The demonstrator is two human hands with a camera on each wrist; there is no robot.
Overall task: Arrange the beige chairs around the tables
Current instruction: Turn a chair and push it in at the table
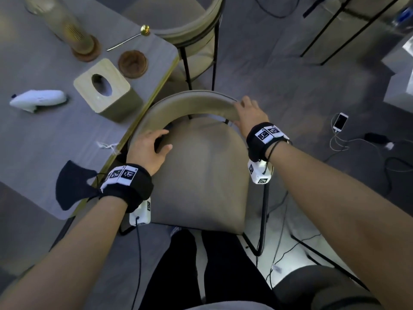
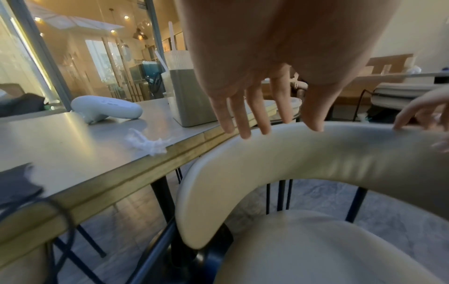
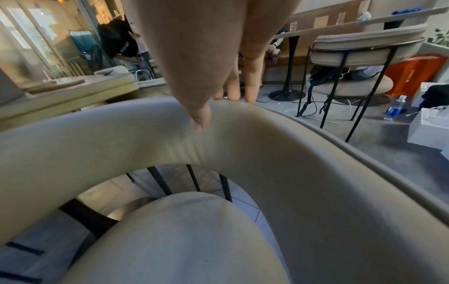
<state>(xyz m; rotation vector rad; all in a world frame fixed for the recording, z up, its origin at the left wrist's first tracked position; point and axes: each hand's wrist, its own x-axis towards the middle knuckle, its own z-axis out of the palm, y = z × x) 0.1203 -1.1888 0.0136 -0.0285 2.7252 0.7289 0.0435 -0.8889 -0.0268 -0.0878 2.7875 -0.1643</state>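
A beige chair (image 1: 201,175) with a curved padded backrest (image 1: 190,101) and black metal legs stands right in front of me, its backrest against the edge of the grey table (image 1: 44,142). My left hand (image 1: 149,146) lies over the left part of the backrest, fingers straight, tips touching its top edge (image 2: 267,126). My right hand (image 1: 248,113) grips the right part of the backrest (image 3: 243,153), thumb on the inner face and fingers over the top rim (image 3: 218,109). A second beige chair (image 1: 192,30) stands at the table's far end.
On the table lie a tissue box (image 1: 105,95), a white controller (image 1: 38,99), a black face mask (image 1: 71,184), a wooden coaster (image 1: 133,63) and a tall glass vase (image 1: 73,30). A phone (image 1: 340,121) and cables lie on the floor at right. Another beige chair (image 3: 359,50) stands farther off.
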